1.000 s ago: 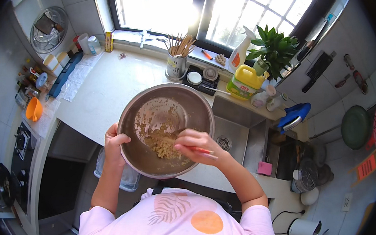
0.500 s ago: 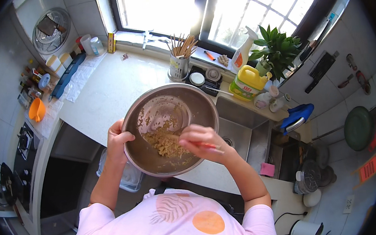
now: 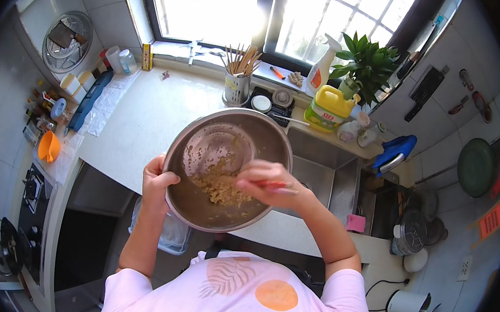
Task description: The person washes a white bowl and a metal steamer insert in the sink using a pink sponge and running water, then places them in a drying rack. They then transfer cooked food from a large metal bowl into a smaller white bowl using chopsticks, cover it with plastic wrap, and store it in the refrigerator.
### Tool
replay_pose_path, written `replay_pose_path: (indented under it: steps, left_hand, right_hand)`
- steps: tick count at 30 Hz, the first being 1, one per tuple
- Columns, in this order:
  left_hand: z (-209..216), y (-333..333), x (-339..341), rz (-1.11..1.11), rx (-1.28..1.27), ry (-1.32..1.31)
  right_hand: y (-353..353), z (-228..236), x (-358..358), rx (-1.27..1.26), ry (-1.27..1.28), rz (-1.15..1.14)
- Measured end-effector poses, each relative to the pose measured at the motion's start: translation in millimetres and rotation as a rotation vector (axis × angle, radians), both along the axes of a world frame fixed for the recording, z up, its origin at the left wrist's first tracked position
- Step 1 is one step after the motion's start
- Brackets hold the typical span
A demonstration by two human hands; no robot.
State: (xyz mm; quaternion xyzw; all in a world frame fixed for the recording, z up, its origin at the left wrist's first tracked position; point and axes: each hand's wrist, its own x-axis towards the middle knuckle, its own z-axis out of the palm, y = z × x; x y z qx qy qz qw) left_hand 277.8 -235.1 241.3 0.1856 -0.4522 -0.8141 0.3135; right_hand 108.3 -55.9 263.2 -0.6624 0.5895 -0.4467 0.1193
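Note:
A large stainless steel bowl (image 3: 269,133) is tilted over the counter edge in front of me. My left hand (image 3: 158,179) grips its left rim, thumb over the edge and fingers underneath. In the bowl lies a lumpy tan, minced-looking mixture (image 3: 226,191), with bits smeared up the far wall. My right hand (image 3: 264,181), somewhat blurred, is above the right half of the bowl. It is closed round a slim red-handled utensil (image 3: 276,186), whose handle sticks out to the right. The utensil's working end is at the mixture, and its kind is hard to make out.
Beyond the bowl stand a chopstick holder (image 3: 237,89) and small jars (image 3: 261,103). A steel sink (image 3: 311,177) is to the right, with a yellow jug (image 3: 330,110) behind it and a pink sponge (image 3: 356,223) at its near edge. A gas stove (image 3: 34,201) is on the left.
The mixture has shifted slightly within the bowl, and less of it shows on the far wall. My right hand and the utensil have turned a little. The left hand keeps its grip.

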Motion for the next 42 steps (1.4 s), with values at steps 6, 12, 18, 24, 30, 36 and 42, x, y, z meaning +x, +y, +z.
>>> replay_pose_path:
  steps: [6, 12, 18, 24, 30, 36, 42]
  left_hand:
    - [-1, -4, -3, 0.03, -0.04, -0.043]
    - [-4, -7, -4, 0.055, -0.055, -0.025]
    - [-8, -9, -10, 0.108, -0.045, -0.03]
    - [-26, -14, -11, 0.181, -0.182, -0.028]
    - [-35, -11, -23, 0.212, -0.432, -0.044]
    - [-36, -4, -38, 0.202, -0.771, -0.084]
    - [-47, -3, -46, 0.268, -0.749, -0.105]
  right_hand:
    - [-1, 1, -6, -0.022, 0.0, -0.054]
    - [4, -18, -6, 0.002, -0.069, -0.089]
    - [9, -36, -16, -0.114, -0.063, -0.244]
    - [26, -61, -14, -0.18, -0.767, -0.483]
    - [10, -106, -18, -0.216, -1.042, -0.7]
    - [-10, -120, -23, -0.148, -1.162, -0.738]
    - [2, -132, -15, -0.029, -1.128, -0.721]
